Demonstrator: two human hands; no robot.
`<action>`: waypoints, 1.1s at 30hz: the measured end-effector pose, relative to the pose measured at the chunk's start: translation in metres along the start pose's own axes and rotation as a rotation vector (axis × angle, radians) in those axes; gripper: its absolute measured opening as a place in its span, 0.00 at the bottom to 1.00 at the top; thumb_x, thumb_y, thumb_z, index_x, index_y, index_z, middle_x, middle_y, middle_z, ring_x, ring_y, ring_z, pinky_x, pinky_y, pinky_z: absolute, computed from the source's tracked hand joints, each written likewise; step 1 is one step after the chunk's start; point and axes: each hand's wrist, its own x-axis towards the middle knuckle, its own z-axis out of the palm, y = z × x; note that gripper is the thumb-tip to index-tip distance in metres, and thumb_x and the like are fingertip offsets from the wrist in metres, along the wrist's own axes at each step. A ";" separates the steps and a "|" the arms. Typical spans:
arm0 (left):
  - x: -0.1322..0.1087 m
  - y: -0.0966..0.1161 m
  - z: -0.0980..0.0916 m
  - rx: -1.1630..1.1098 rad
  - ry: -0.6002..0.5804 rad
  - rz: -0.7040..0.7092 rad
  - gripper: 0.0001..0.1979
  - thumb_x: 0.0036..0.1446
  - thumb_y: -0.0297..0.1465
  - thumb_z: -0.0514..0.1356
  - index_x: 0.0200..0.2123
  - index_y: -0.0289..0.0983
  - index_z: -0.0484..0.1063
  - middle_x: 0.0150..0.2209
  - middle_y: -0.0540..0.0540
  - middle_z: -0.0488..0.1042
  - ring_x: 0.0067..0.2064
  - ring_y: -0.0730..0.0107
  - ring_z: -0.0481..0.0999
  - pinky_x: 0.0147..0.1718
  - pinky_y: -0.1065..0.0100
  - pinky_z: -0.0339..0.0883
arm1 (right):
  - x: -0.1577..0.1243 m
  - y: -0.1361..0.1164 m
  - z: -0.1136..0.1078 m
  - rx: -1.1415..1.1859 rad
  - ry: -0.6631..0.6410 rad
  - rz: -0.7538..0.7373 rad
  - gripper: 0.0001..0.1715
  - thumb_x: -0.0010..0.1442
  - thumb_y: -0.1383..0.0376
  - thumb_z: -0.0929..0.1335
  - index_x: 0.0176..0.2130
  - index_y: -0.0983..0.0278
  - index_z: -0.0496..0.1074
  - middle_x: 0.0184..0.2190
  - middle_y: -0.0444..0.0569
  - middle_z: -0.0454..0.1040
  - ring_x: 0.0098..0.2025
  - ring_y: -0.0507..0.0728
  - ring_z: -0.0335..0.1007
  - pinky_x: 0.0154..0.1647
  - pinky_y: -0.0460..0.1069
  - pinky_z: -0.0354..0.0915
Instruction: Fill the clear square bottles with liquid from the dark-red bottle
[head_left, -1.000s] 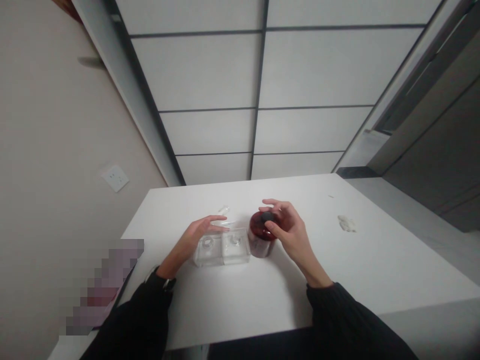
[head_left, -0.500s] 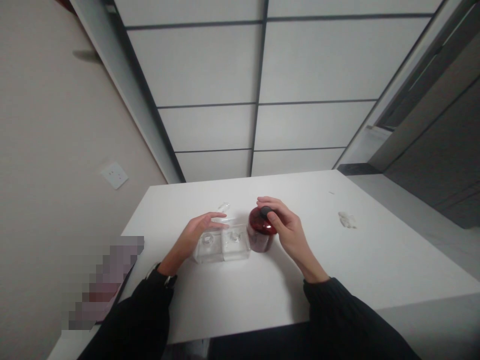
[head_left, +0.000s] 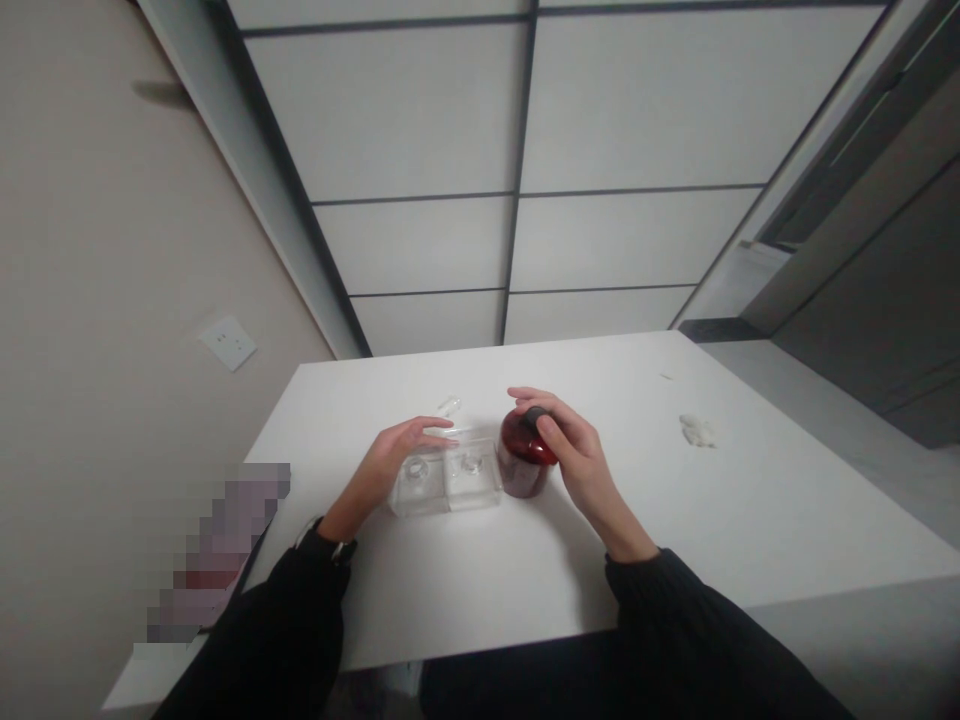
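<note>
My right hand is closed around the black knob of a jar with a glossy red domed lid. The jar's body looks see-through and stands on the white table. To its left sits a clear plastic box with two compartments, each topped by a small round knob. Over the box's left rear part hovers my left hand, fingers stretched out and holding nothing; whether it touches the box I cannot tell. Behind the box lies a small clear plastic piece, its kind unclear.
A crumpled whitish tissue lies on the right of the white table. A blurred-out pinkish object is at the left edge. The wall with a socket rises on the left, white panelled doors behind.
The view has shifted slightly, so the table sits a little higher in it. Both hands keep nearly the same poses at the jar and the box.
</note>
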 end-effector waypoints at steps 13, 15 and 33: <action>0.004 -0.003 -0.012 0.111 0.412 0.048 0.28 0.73 0.49 0.45 0.51 0.35 0.75 0.50 0.34 0.84 0.51 0.53 0.84 0.54 0.54 0.75 | 0.000 0.013 -0.011 0.123 0.135 0.062 0.35 0.59 0.35 0.74 0.54 0.52 0.79 0.63 0.51 0.76 0.69 0.65 0.66 0.73 0.64 0.57; 0.018 -0.004 -0.022 0.268 0.378 0.023 0.23 0.70 0.46 0.52 0.51 0.36 0.76 0.54 0.35 0.82 0.50 0.54 0.84 0.54 0.54 0.75 | 0.002 0.022 -0.020 0.241 0.335 0.109 0.34 0.58 0.33 0.73 0.48 0.54 0.80 0.58 0.50 0.79 0.68 0.64 0.67 0.73 0.64 0.57; 0.080 0.043 -0.035 0.554 0.148 0.051 0.17 0.60 0.34 0.66 0.51 0.38 0.80 0.46 0.42 0.83 0.42 0.59 0.82 0.48 0.59 0.74 | 0.005 0.070 -0.057 0.385 0.792 0.257 0.26 0.53 0.47 0.79 0.29 0.60 0.68 0.32 0.40 0.70 0.37 0.52 0.70 0.43 0.50 0.70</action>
